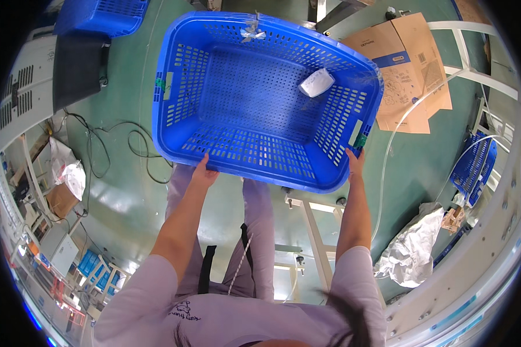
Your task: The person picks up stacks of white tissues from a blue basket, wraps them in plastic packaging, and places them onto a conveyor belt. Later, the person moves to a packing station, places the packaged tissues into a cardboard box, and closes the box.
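A large blue plastic basket (237, 169) with slotted walls is held up in front of me. My left hand (204, 173) grips its near rim, left of the middle, and its fingers are mostly hidden behind the wall. At the near right corner my right hand (356, 163) is closed on the rim. Inside, toward the right wall, lies one small white packet or roll (316, 83); its exact kind is unclear. Clear tape (253, 32) is stuck on the far rim.
Flattened brown cardboard (400, 69) lies on the green floor at right. Another blue basket (101, 17) stands far left, near a grey machine (29, 84). Black cables (92, 136) trail across the floor. A white sack (414, 246) and a white metal frame (315, 231) are at lower right.
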Demonstrator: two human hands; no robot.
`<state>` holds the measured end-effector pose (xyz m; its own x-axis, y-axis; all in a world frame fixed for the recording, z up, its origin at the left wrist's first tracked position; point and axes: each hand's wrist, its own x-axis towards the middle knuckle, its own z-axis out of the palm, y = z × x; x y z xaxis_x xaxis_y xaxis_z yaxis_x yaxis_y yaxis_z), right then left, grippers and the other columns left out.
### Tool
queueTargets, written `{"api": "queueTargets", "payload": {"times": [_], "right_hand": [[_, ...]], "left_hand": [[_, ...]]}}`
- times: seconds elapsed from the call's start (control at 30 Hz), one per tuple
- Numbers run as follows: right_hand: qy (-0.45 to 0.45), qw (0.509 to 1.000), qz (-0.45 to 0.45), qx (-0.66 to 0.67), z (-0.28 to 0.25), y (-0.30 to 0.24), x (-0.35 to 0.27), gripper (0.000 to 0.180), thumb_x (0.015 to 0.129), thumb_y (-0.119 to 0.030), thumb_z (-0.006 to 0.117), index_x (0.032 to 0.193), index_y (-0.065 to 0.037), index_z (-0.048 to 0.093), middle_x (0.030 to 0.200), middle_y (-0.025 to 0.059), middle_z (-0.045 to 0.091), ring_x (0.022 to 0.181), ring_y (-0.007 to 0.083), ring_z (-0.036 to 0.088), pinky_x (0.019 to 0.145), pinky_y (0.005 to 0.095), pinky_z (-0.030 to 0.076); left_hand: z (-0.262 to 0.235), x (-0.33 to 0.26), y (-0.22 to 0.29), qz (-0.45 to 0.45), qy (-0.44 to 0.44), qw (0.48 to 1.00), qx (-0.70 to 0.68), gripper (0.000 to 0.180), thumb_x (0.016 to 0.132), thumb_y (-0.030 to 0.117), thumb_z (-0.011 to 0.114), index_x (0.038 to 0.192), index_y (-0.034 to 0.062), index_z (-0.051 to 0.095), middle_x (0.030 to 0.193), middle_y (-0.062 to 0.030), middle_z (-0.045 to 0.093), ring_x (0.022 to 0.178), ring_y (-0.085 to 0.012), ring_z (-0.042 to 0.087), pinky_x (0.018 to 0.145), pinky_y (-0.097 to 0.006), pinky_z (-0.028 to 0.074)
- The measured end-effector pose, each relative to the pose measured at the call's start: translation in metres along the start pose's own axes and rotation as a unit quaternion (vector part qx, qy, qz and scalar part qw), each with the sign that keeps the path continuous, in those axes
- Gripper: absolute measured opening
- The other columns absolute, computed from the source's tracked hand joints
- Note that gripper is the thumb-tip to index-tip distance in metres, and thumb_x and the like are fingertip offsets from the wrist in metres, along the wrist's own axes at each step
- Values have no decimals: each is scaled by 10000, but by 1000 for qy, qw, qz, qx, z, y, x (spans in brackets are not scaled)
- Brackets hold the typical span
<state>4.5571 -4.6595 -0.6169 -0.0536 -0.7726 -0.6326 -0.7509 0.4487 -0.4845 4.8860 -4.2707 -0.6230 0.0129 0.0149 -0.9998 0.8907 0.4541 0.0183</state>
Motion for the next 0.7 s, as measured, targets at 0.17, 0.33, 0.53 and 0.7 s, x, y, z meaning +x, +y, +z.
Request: {"api": "queueTargets", "payload": {"times": [0.17,0.33,0.53,0.7], "right_hand": [[-114,991,72,-19,-18,-52,-20,646,688,-393,711,1169,-15,506,758,-11,517,669,113,480,637,238,384],[-231,945,130,194,-23,-105,-82,356,745,-299,667,976,-45,573,885,34,610,839,149,576,759,312,446],[-191,962,77,181,-34,-250,-239,422,659,-146,699,997,12,501,829,81,565,725,183,561,679,311,477],[-187,963,29,192,-97,-363,-421,597,727,-290,660,1234,-64,440,1205,159,463,1053,268,474,915,424,381]], "left_hand": [[23,-40,46,87,16,978,189,311,760,194,671,1039,116,559,1021,-53,600,937,-205,571,785,-338,466],[48,-127,83,93,57,958,265,149,658,51,621,776,95,541,723,-31,560,643,-170,557,504,-298,453],[57,-263,220,19,69,971,228,77,660,48,548,712,102,530,669,1,568,561,-136,530,474,-294,430],[46,-388,319,-7,40,955,293,79,662,68,538,717,115,506,608,-11,550,454,-120,503,360,-235,268]]}}
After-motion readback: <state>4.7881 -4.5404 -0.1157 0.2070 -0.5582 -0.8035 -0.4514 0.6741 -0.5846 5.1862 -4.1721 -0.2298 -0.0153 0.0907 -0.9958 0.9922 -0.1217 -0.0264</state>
